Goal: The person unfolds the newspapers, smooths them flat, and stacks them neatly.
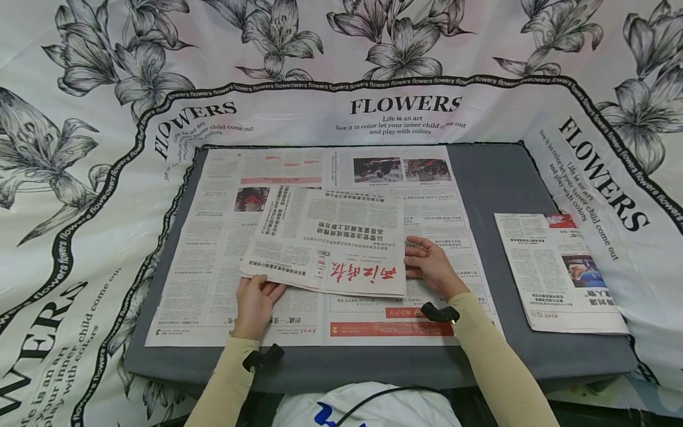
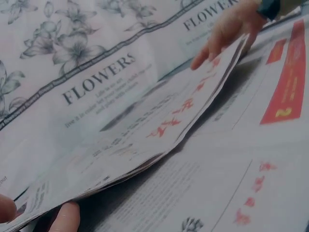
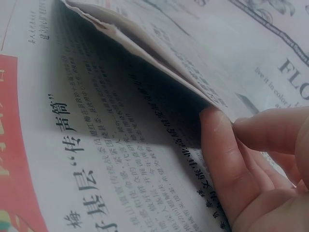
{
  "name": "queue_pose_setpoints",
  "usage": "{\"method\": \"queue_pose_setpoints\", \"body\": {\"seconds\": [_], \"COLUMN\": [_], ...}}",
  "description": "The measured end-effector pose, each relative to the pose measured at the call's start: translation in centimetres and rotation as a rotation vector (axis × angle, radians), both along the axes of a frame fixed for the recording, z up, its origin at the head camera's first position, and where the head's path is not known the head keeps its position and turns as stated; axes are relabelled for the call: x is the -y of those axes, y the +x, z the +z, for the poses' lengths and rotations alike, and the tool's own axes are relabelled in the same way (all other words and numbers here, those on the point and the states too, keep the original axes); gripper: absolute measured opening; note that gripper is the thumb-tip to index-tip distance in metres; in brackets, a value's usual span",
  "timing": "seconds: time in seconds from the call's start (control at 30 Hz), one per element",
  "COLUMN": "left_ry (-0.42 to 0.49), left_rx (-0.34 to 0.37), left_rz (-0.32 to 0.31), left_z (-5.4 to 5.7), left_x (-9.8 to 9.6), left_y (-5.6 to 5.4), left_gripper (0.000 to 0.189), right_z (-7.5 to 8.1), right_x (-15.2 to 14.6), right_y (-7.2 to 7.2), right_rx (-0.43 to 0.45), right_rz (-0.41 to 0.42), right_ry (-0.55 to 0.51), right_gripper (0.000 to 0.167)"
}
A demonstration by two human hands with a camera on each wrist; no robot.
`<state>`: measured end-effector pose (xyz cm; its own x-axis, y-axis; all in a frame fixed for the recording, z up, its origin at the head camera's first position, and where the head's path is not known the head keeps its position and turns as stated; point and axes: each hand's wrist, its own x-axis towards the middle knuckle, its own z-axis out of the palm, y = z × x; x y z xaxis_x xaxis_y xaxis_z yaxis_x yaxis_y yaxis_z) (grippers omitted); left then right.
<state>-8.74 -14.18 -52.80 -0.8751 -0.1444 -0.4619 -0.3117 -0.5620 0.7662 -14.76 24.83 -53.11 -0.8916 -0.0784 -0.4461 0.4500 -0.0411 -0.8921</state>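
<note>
A folded newspaper (image 1: 347,237) with a red title is held tilted just above a large spread newspaper sheet (image 1: 187,284). Its lower left edge is pinched by my left hand (image 1: 256,305), thumb below and a finger above in the left wrist view. On the opposite side, my right hand (image 1: 431,267) grips the right edge between thumb (image 3: 224,154) and fingers. Seen from the right wrist, the layered folded edge stands off the sheet, with a dark shadow beneath it.
Another folded newspaper (image 1: 560,279) lies at the right side of the grey tabletop (image 1: 480,184), slightly turned. White cloth (image 1: 288,118) with printed flowers and lettering surrounds the table at the back and sides. Black bands (image 1: 440,312) sit on both wrists.
</note>
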Motion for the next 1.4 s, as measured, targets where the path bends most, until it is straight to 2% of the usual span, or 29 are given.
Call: {"method": "queue_pose_setpoints", "body": {"seconds": [0.23,0.47,0.67,0.87,1.03,1.13,1.23,1.4], "left_ry": [0.09,0.133,0.167,0.183,0.135,0.109,0.078,0.044], "left_rx": [0.019,0.023,-0.017,-0.044,0.015,0.04,0.046,0.027], "left_rz": [-0.06,-0.086,-0.106,-0.061,0.014,0.021,-0.018,-0.137], "left_z": [0.4,0.9,1.3,1.2,1.1,1.1,0.9,0.9], "left_x": [-2.1,-4.5,-6.5,-8.2,-9.0,-8.9,-8.4,-7.0], "left_y": [0.2,0.0,-0.5,-1.2,-2.2,-2.6,-2.8,-3.4], "left_gripper": [0.049,0.056,0.06,0.061,0.056,0.055,0.056,0.062], "right_z": [0.0,0.0,0.6,1.1,1.2,1.3,1.4,1.6], "right_x": [0.0,0.4,1.5,3.1,3.5,3.0,1.9,-0.3], "right_y": [0.2,0.9,1.9,2.8,3.2,3.2,3.0,2.7], "right_rx": [0.007,0.024,0.031,0.043,0.039,0.019,0.017,0.012], "right_rz": [-0.004,0.01,-0.01,-0.006,0.021,0.018,-0.02,-0.1], "right_ry": [-0.015,-0.108,-0.129,-0.131,-0.15,-0.165,-0.179,-0.165], "right_gripper": [0.064,0.061,0.06,0.057,0.056,0.059,0.062,0.067]}}
